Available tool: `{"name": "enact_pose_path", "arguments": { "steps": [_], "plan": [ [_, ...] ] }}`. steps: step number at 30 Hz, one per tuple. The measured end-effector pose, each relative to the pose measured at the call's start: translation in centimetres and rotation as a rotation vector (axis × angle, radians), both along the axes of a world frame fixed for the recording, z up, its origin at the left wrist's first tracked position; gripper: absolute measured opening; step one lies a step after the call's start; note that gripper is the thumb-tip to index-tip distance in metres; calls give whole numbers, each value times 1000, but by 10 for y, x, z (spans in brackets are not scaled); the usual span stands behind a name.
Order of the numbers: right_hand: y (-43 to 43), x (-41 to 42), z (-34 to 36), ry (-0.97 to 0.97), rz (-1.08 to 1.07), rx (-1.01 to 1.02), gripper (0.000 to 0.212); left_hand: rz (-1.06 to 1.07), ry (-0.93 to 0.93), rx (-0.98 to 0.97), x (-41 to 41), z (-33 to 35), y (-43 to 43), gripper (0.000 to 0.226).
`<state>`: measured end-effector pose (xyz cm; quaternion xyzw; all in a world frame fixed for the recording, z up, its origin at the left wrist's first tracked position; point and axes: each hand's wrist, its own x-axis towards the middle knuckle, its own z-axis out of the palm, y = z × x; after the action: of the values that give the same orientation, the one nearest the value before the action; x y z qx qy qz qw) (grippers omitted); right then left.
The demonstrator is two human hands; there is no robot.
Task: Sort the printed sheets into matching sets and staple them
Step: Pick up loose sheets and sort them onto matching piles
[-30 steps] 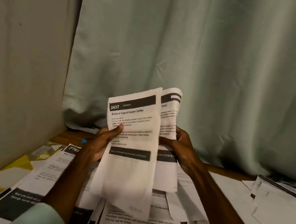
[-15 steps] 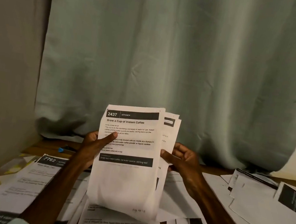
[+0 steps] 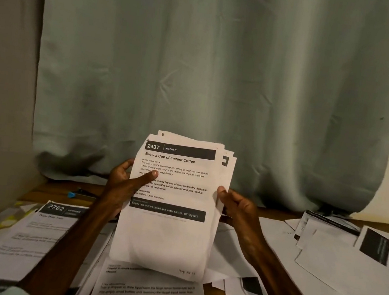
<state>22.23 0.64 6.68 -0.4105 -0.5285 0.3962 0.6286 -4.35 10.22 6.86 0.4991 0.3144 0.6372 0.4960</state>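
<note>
On the wooden desk [image 3: 59,190] before the green curtain [image 3: 210,75], the stack headed 2437 [image 3: 167,233] is held upright, gripped by the left hand [image 3: 124,184] and pinched at its right edge by the right hand [image 3: 237,207], while loose sheets [image 3: 356,280] around it are judged unsorted and unstapled.

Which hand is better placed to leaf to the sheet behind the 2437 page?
Right, probably. The left hand carries the stack, thumb across its front; the right hand pinches just the right edge, where back sheets fan out.

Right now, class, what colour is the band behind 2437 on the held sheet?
The header band is black with white lettering, clearest in the head view.
</note>
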Motion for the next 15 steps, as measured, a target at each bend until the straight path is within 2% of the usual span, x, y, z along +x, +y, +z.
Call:
{"name": "enact_pose_path", "arguments": {
  "steps": [4,7,9,12,13,15],
  "plan": [
    [-3,0,-10,-20,-28,17,31,-23,27,11,11,4,-10,33],
    [-5,5,-12,-10,-70,33,29,-55,62,11,22,10,-18,27],
    [-7,11,-10,-3,-76,38,25,-90,85,4,26,14,-22,37],
    [-12,22,-10,-10,-77,39,24,-166,121,-10,31,18,-26,72],
    [-12,26,-11,-15,-81,36,25,-188,125,-12,32,18,-27,74],
    [-14,33,-13,-21,-84,32,25,-229,123,-24,36,19,-31,60]
  ]
}}
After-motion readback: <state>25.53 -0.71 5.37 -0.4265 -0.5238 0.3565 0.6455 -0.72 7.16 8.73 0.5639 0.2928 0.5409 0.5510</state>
